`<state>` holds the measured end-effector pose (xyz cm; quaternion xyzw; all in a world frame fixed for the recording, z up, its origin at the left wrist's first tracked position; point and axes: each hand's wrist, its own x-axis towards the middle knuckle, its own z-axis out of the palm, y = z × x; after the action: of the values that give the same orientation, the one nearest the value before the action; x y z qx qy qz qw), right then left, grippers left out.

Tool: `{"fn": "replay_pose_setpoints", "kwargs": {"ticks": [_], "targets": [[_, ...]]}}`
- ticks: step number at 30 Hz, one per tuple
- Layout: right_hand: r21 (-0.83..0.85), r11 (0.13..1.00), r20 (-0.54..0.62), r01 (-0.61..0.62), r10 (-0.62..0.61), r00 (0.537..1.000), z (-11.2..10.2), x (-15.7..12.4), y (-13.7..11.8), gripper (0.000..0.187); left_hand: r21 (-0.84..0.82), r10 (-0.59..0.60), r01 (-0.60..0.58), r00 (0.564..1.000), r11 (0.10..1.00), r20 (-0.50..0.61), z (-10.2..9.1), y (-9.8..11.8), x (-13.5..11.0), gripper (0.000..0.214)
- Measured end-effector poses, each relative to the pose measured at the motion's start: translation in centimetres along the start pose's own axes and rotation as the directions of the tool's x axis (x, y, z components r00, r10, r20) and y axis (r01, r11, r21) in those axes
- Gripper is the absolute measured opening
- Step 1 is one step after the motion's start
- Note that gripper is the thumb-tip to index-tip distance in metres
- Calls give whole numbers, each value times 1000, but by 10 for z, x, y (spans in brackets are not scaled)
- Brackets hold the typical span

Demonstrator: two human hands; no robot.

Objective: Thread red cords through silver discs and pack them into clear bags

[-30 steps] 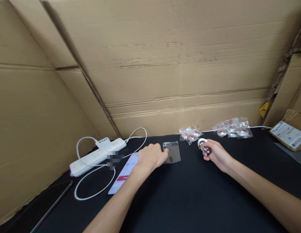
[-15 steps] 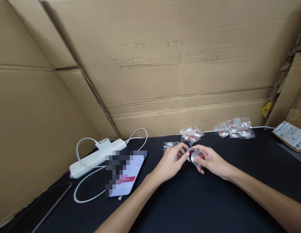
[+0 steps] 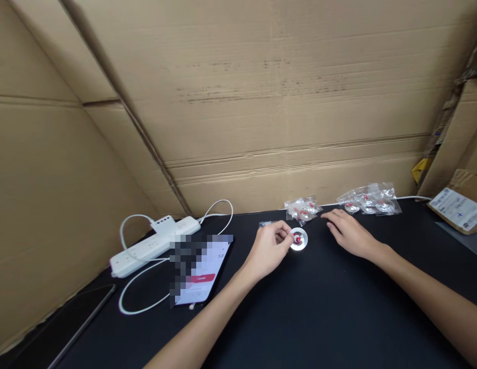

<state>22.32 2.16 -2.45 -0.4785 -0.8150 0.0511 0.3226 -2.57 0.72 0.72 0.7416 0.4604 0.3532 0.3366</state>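
Note:
My left hand [image 3: 267,248] pinches a small round silver disc with a red centre [image 3: 298,239] just above the black tabletop [image 3: 319,307]. An empty clear plastic bag [image 3: 266,224] lies flat just behind this hand, mostly hidden by it. My right hand [image 3: 348,233] rests to the right of the disc, fingers stretched out flat and holding nothing, near a small pile of bagged discs [image 3: 303,210]. A larger pile of bagged discs [image 3: 369,200] lies further right by the cardboard wall.
A phone with a lit screen [image 3: 202,274] lies left of my left hand, wired to a white power strip [image 3: 154,243]. A dark tablet [image 3: 75,323] sits at the far left edge. Cardboard walls [image 3: 261,128] enclose the table; a labelled carton [image 3: 456,207] stands at right.
The disc passed from my right hand to my left. My left hand left the clear bag and came to the disc; my right hand let go and moved right, opening flat.

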Motion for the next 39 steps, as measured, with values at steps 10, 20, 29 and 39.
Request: {"fn": "replay_pose_setpoints", "kwargs": {"ticks": [10, 20, 29, 39], "targets": [[-172, 983, 115, 69, -49, 992, 2, -2, -2, 22, -57, -22, 23, 1000, 998, 22, 6, 2, -3, 8], [5, 980, -30, 197, -197, 980, -4, -3, -54, 21, 39, 52, -52, 999, 998, 4, 9, -2, -5, 13], [113, 964, 103, 240, -251, 962, 15, -10, -63, 19, -80, 57, -52, 996, 995, 67, 12, -2, -5, 9], [86, 980, 47, 178, -182, 982, 13, -9, -69, 13, -171, 51, -43, 998, 984, 48, 18, 3, -10, 13]]}}
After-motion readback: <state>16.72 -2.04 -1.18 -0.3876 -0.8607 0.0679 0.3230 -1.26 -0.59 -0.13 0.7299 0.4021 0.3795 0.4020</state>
